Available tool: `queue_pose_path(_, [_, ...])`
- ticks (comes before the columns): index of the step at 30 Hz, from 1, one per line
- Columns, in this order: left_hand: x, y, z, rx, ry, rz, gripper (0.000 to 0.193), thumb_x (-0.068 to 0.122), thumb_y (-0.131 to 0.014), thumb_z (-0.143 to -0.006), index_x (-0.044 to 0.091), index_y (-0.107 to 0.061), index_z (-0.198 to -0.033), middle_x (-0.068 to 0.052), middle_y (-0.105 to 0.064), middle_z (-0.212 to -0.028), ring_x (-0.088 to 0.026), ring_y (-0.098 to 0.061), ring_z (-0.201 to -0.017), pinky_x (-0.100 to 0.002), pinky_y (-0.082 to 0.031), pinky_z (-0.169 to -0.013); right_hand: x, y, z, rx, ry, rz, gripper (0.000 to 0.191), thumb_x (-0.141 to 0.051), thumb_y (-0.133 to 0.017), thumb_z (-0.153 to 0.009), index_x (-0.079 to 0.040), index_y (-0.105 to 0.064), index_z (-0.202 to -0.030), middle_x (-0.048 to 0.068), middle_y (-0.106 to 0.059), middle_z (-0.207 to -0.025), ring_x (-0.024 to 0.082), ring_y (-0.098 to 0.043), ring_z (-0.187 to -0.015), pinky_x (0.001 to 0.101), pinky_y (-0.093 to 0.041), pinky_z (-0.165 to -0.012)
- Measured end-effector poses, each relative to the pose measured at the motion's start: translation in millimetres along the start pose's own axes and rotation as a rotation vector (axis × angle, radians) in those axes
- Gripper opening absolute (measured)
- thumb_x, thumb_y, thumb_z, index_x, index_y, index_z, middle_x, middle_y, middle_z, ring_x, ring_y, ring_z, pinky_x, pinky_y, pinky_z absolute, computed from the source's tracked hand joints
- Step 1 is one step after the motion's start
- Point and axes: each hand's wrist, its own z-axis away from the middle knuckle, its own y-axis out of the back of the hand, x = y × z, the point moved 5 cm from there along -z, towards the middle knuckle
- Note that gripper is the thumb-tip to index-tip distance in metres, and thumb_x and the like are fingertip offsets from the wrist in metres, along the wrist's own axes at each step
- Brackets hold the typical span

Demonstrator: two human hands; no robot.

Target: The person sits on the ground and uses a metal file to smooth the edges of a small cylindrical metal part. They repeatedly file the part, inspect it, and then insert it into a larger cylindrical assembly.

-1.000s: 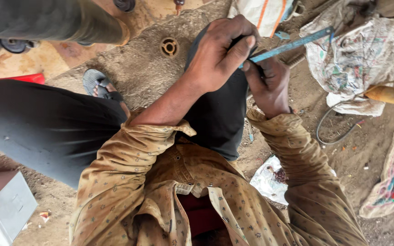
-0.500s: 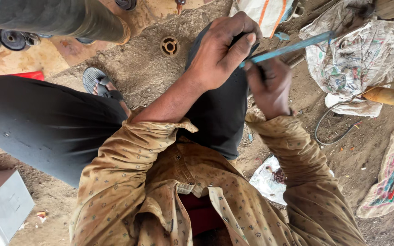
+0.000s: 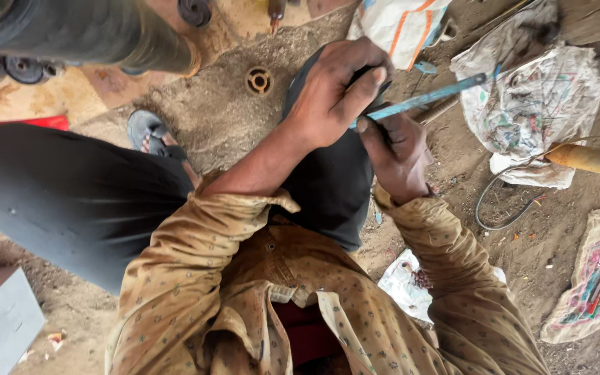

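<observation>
— What have you got in your hands down there?

— Nearest me, my right hand (image 3: 398, 154) is closed around the near end of a thin blue metal rod (image 3: 428, 98). Just past it my left hand (image 3: 335, 94) is curled over the top of a dark, rounded thing (image 3: 328, 187) that rests on my knee, fingers wrapped down, and the rod passes under those fingers. So both hands are shut, none of the fingers spread.

— How does the rod handle?

— I'd judge it stiff and fairly light, slim enough to twist in the palm, and dusty, so possibly slippery. Best held low at the near end, as I have it, with the other hand steadying it close to the dark piece. The far end sticks out free over the dirt floor (image 3: 223, 125).

— Any containers about?

— No open ones that I can see into. Beyond the rod lies a crumpled printed sack (image 3: 543, 97), and another white sack with orange stripes (image 3: 394, 24) further off; whether anything is inside either, I cannot tell. A small brass ring fitting (image 3: 259, 80) sits on the floor to the left.
</observation>
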Motion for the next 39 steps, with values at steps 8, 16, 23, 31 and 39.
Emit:
queue_pose_path(8, [-3, -1, 6, 0.006, -0.011, 0.012, 0.035, 0.034, -0.046, -0.117, 0.006, -0.065, -0.107, -0.006, -0.06, -0.084, -0.02, -0.06, -0.079, -0.037, -0.048, -0.081, 9, -3, 5, -0.036, -0.112, -0.037, 0.014, -0.011, -0.069, -0.106, 0.002, -0.067, -0.111, 0.009, -0.065, -0.085, 0.014, -0.055, -0.075, 0.0342, -0.045, -0.07])
queue_pose_path(16, [-6, -4, -1, -0.011, 0.015, 0.042, 0.032, 0.032, -0.047, -0.112, 0.007, -0.064, -0.104, -0.004, -0.06, -0.075, -0.016, -0.06, -0.071, -0.038, -0.048, -0.083, 6, -4, 6, 0.02, -0.161, -0.15, 0.014, -0.013, -0.067, -0.107, 0.0, -0.067, -0.107, 0.004, -0.072, -0.092, 0.01, -0.062, -0.079, 0.0287, -0.05, -0.072])
queue_pose_path(23, [7, 0, 0, 0.031, -0.006, -0.015, 0.028, 0.03, -0.048, -0.117, 0.007, -0.063, -0.11, -0.006, -0.061, -0.089, -0.024, -0.062, -0.083, -0.041, -0.049, -0.088, 19, -9, 21, -0.004, -0.482, -0.508, 0.018, -0.014, -0.069, -0.106, 0.0, -0.066, -0.095, 0.0, -0.059, -0.075, 0.008, -0.049, -0.064, 0.0291, -0.038, -0.059])
queue_pose_path(31, [-7, -6, -4, -0.107, 0.41, -0.134, 0.02, 0.02, -0.06, -0.107, 0.006, -0.064, -0.094, -0.007, -0.063, -0.08, -0.017, -0.065, -0.07, -0.036, -0.052, -0.068, 14, 34, 4, 0.034, 0.005, 0.081, 0.01, -0.005, -0.069, -0.107, 0.002, -0.065, -0.102, 0.008, -0.064, -0.084, 0.014, -0.055, -0.067, 0.0316, -0.043, -0.062])
queue_pose_path(39, [11, -17, -15, -0.125, 0.121, -0.099, 0.014, 0.019, -0.066, -0.107, 0.006, -0.072, -0.103, -0.008, -0.072, -0.091, -0.017, -0.071, -0.085, -0.035, -0.057, -0.08, 33, 25, -6, -0.002, 0.08, 0.233, 0.011, -0.005, -0.071, -0.098, 0.002, -0.063, -0.101, 0.013, -0.064, -0.082, 0.024, -0.063, -0.071, 0.0397, -0.05, -0.067])
